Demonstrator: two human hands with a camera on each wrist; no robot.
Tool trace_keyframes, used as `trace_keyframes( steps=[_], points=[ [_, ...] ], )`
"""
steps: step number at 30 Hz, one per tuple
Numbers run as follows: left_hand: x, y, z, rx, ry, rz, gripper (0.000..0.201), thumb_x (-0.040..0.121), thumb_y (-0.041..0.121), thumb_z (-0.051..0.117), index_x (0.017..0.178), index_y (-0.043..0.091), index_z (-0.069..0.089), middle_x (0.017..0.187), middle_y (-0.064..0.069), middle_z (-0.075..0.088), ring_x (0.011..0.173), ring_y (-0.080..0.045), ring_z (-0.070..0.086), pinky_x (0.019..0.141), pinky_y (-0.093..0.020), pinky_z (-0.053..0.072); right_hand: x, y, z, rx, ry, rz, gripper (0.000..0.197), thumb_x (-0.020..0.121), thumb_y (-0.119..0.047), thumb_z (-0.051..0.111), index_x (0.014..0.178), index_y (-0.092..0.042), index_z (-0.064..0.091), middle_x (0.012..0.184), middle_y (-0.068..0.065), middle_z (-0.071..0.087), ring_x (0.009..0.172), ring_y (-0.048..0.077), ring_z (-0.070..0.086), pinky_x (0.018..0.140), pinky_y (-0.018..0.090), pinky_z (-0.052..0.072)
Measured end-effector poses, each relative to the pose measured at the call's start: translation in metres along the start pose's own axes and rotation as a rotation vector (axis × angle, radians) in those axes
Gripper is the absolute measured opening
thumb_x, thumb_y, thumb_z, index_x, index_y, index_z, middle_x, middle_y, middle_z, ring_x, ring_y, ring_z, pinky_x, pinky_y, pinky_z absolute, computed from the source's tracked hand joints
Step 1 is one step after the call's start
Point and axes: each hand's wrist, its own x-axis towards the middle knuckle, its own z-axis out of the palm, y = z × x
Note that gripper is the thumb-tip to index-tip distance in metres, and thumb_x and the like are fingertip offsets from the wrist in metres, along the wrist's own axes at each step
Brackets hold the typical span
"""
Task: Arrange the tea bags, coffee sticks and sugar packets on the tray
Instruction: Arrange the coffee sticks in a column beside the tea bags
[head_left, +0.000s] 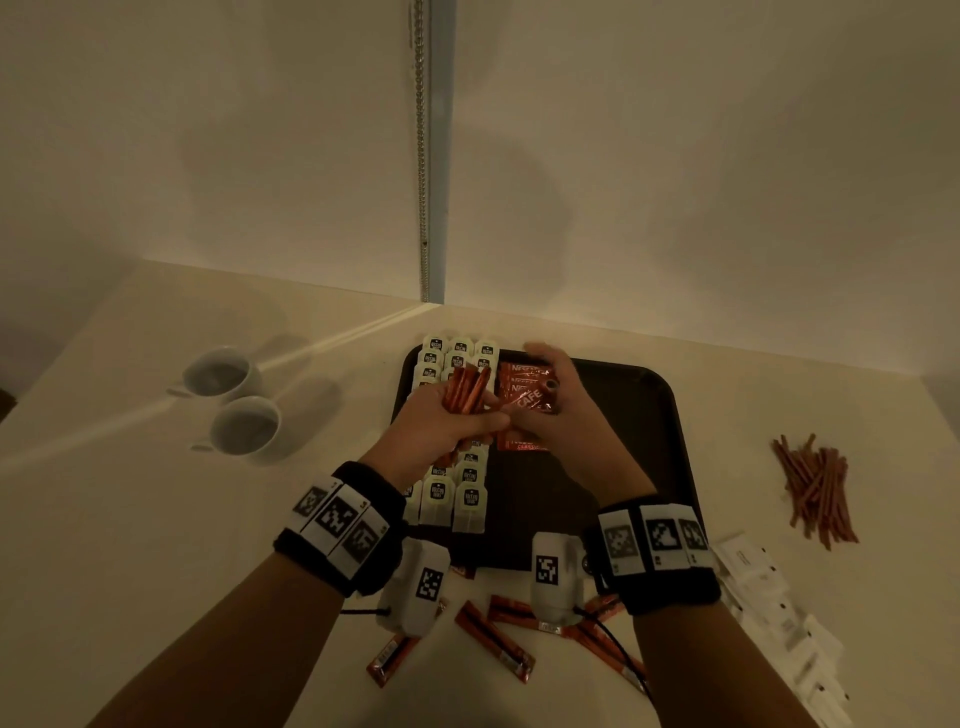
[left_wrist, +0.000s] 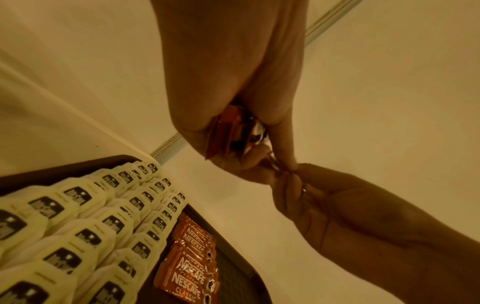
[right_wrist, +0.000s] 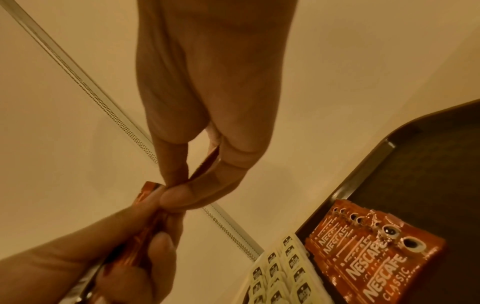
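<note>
A dark tray (head_left: 639, 415) lies in front of me. Cream tea bags (head_left: 470, 499) fill its left side in columns, and a row of orange Nescafe coffee sticks (head_left: 522, 374) overlaps beside them. Over the tea bags, my left hand (head_left: 457, 421) grips a bundle of coffee sticks (head_left: 465, 389). My right hand (head_left: 540, 405) meets it and pinches one coffee stick (right_wrist: 207, 162) between thumb and fingers at the bundle's (right_wrist: 145, 205) end. The left wrist view shows the same pinch, the bundle (left_wrist: 233, 131) and the tea bags (left_wrist: 78, 226) below.
Two white cups (head_left: 221, 376) stand at the left. Thin brown sticks (head_left: 815, 488) are piled at the right, with white packets (head_left: 769, 603) nearer me. Loose coffee sticks (head_left: 493, 642) lie before the tray. The tray's right half is bare. A wall rises close behind.
</note>
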Motion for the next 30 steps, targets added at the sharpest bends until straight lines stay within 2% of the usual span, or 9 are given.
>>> trace_keyframes(
  steps=[4, 9, 11, 13, 15, 19, 23, 27, 30],
  points=[
    [0.001, 0.001, -0.001, -0.012, 0.092, 0.007, 0.016, 0.082, 0.017, 0.074, 0.096, 0.016, 0.068, 0.064, -0.001, 0.066, 0.045, -0.003, 0.053, 0.039, -0.016, 0.037, 0.002, 0.006, 0.0, -0.024, 0.149, 0.036, 0.027, 0.084, -0.007, 0.065, 0.109, -0.006, 0.057, 0.104, 0.009, 0.064, 0.085, 0.016, 0.068, 0.071, 0.025, 0.057],
    [0.005, 0.001, -0.007, -0.02, 0.173, 0.046, 0.006, 0.084, 0.013, 0.07, 0.087, 0.018, 0.07, 0.064, -0.005, 0.065, 0.044, -0.004, 0.05, 0.04, -0.017, 0.038, 0.001, 0.011, -0.006, 0.023, 0.194, 0.031, 0.012, 0.084, -0.006, 0.064, 0.095, -0.008, 0.064, 0.094, 0.006, 0.066, 0.072, 0.009, 0.065, 0.067, 0.02, 0.054],
    [0.005, 0.002, -0.006, -0.097, 0.172, 0.05, 0.006, 0.086, 0.011, 0.067, 0.089, 0.015, 0.069, 0.07, -0.007, 0.066, 0.052, -0.01, 0.055, 0.044, -0.02, 0.041, 0.0, 0.01, -0.007, 0.081, 0.212, 0.034, 0.009, 0.085, -0.006, 0.063, 0.093, -0.008, 0.065, 0.083, 0.004, 0.067, 0.066, 0.009, 0.063, 0.065, 0.02, 0.054],
    [0.005, 0.003, -0.002, -0.175, 0.141, 0.073, 0.015, 0.085, 0.009, 0.068, 0.1, 0.011, 0.067, 0.084, -0.008, 0.071, 0.068, -0.016, 0.066, 0.052, -0.021, 0.048, 0.001, 0.008, -0.004, 0.085, 0.218, 0.016, 0.008, 0.084, -0.006, 0.063, 0.092, -0.006, 0.066, 0.077, 0.003, 0.066, 0.063, 0.008, 0.062, 0.063, 0.018, 0.053],
    [0.006, 0.003, 0.002, -0.209, 0.124, 0.109, 0.027, 0.082, 0.004, 0.071, 0.108, 0.008, 0.064, 0.09, -0.005, 0.071, 0.077, -0.013, 0.07, 0.06, -0.02, 0.052, 0.002, 0.008, -0.001, 0.048, 0.213, -0.002, 0.012, 0.084, -0.007, 0.065, 0.095, -0.004, 0.067, 0.078, 0.003, 0.067, 0.064, 0.009, 0.061, 0.063, 0.019, 0.053],
    [0.006, 0.003, 0.002, -0.194, 0.17, 0.188, 0.015, 0.081, -0.004, 0.069, 0.095, -0.002, 0.066, 0.082, -0.004, 0.07, 0.072, -0.009, 0.068, 0.067, -0.019, 0.054, 0.001, 0.005, -0.005, 0.078, 0.182, 0.036, 0.016, 0.087, -0.006, 0.06, 0.101, -0.005, 0.066, 0.088, 0.004, 0.067, 0.07, 0.01, 0.064, 0.068, 0.02, 0.054],
    [0.007, -0.001, -0.006, -0.226, 0.194, 0.168, 0.009, 0.08, 0.002, 0.071, 0.087, 0.008, 0.07, 0.084, -0.003, 0.071, 0.076, -0.01, 0.068, 0.07, -0.022, 0.056, -0.001, 0.002, -0.011, 0.077, 0.151, 0.075, 0.012, 0.089, -0.005, 0.057, 0.095, -0.009, 0.065, 0.096, 0.008, 0.066, 0.077, 0.012, 0.067, 0.07, 0.021, 0.055],
    [0.005, -0.002, -0.006, -0.305, 0.207, 0.148, 0.009, 0.082, 0.0, 0.068, 0.089, 0.005, 0.068, 0.09, -0.005, 0.069, 0.076, -0.009, 0.068, 0.065, -0.018, 0.054, -0.002, 0.002, -0.016, -0.065, 0.139, 0.072, 0.006, 0.084, -0.011, 0.064, 0.089, -0.014, 0.065, 0.1, 0.016, 0.066, 0.09, 0.025, 0.066, 0.083, 0.035, 0.055],
    [0.004, -0.004, -0.007, -0.316, 0.214, 0.107, 0.006, 0.084, 0.004, 0.066, 0.086, 0.008, 0.068, 0.09, -0.004, 0.071, 0.076, -0.01, 0.068, 0.065, -0.019, 0.055, -0.001, 0.004, -0.021, -0.094, 0.085, 0.079, 0.011, 0.086, -0.008, 0.061, 0.088, -0.018, 0.065, 0.098, 0.01, 0.068, 0.092, 0.024, 0.066, 0.084, 0.034, 0.055]
  ],
)
